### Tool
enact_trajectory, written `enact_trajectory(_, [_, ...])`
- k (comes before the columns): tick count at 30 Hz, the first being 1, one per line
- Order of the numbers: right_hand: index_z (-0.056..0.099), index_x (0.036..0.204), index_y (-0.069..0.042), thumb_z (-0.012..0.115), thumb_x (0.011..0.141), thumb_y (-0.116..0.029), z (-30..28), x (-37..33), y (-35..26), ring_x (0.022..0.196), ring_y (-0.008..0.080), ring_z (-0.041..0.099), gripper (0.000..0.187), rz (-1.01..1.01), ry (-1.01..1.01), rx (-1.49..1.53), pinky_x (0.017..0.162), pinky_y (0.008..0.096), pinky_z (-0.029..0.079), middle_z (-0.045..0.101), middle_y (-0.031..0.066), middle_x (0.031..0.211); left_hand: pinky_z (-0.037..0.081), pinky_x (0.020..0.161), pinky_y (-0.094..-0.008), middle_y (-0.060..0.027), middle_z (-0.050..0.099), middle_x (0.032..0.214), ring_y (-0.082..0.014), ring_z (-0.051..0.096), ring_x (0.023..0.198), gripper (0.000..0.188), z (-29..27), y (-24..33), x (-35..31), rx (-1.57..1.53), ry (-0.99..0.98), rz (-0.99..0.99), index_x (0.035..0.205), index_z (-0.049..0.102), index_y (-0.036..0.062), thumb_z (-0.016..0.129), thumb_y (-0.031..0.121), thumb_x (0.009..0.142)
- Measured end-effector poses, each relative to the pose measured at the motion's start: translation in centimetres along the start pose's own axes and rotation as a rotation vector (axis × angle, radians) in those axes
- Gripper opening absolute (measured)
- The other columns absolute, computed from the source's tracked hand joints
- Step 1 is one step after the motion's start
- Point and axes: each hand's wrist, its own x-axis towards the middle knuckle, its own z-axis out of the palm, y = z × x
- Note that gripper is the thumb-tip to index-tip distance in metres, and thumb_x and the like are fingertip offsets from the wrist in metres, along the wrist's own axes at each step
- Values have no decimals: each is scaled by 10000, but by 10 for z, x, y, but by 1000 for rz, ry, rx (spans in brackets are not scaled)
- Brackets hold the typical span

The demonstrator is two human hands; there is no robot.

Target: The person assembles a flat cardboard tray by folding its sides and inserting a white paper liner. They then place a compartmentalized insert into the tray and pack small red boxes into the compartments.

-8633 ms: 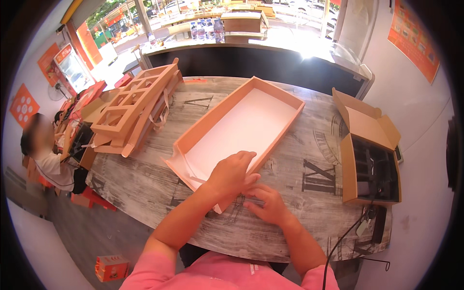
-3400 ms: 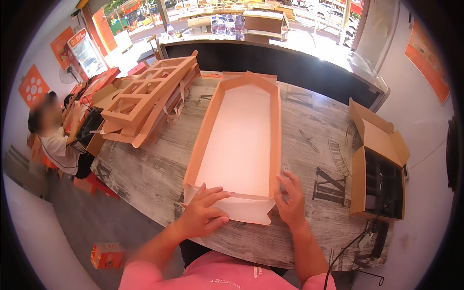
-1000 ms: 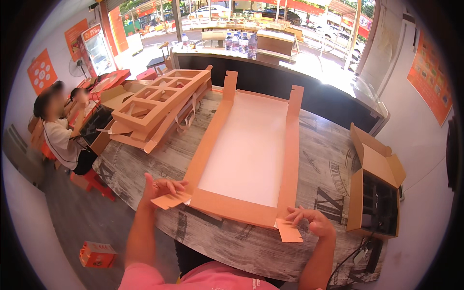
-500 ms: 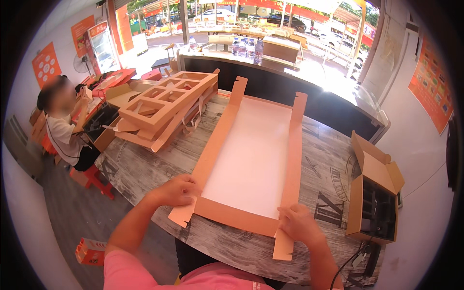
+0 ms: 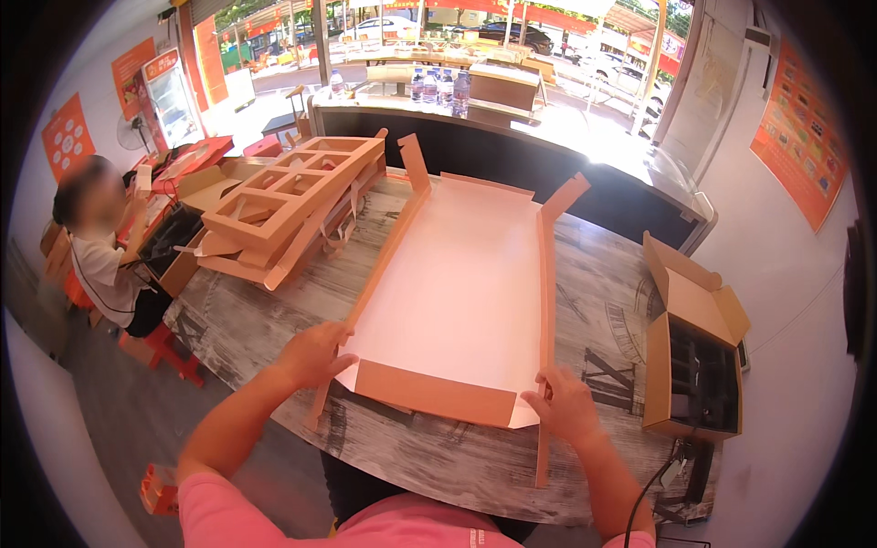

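Observation:
A long, shallow cardboard box (image 5: 448,283), white inside and brown outside, lies partly folded before me on the wooden table (image 5: 242,333). Its long side walls stand up. Two notched end tabs stick out at the far corners. The near flap (image 5: 434,391) slopes toward me, with small white creased pieces at both its corners. My left hand (image 5: 315,356) grips the near left corner, thumb inside the wall. At the near right corner my right hand (image 5: 565,406) is closed on the wall, its thumb by the white crease. Strips of side wall hang past both hands.
To the left is a stack of brown cardboard pieces with window cut-outs (image 5: 274,205). An opened carton (image 5: 665,374) with black dividers stands at the right edge, a cable beside it. A person (image 5: 100,265) sits at far left. Bottles (image 5: 438,89) stand on the counter behind.
Both long side walls have been folded upright from lying flatter, and white creases now show at the near corners. The far tabs now splay outward. The whole view has shifted slightly.

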Motion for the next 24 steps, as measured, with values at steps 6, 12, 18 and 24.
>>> enact_trajectory(6, [638,1030,-37,842,863,-164,-15,-14,47,829,300,666,293,109,151,36,729,404,544,648,132,1068,575,783,-385,-117,716,1020,-300,684,844,339,17,-52,3,-417,173,-155,1237,642,53,772,159,942])
enact_trajectory(12, [657,1040,-42,824,845,-128,-12,-28,61,1133,362,647,271,52,236,-190,972,466,532,640,138,1373,578,825,-380,-138,686,1214,-306,703,960,355,14,-67,2,-94,290,-64,1226,650,54,789,127,908])
enact_trajectory(18, [682,1221,-26,820,857,-166,-1,-36,83,1342,365,578,413,-61,214,-348,1129,505,462,563,141,1550,559,1012,-448,-150,674,1371,-368,670,1197,461,16,-65,13,222,302,216,1328,686,69,753,77,872])
enact_trajectory(24, [670,1300,-23,775,916,-270,7,-47,90,1416,332,525,469,15,213,-424,1202,545,364,558,142,1562,546,1031,-456,-165,701,1336,-377,673,1190,351,32,-84,28,216,252,215,1222,724,21,734,91,877])
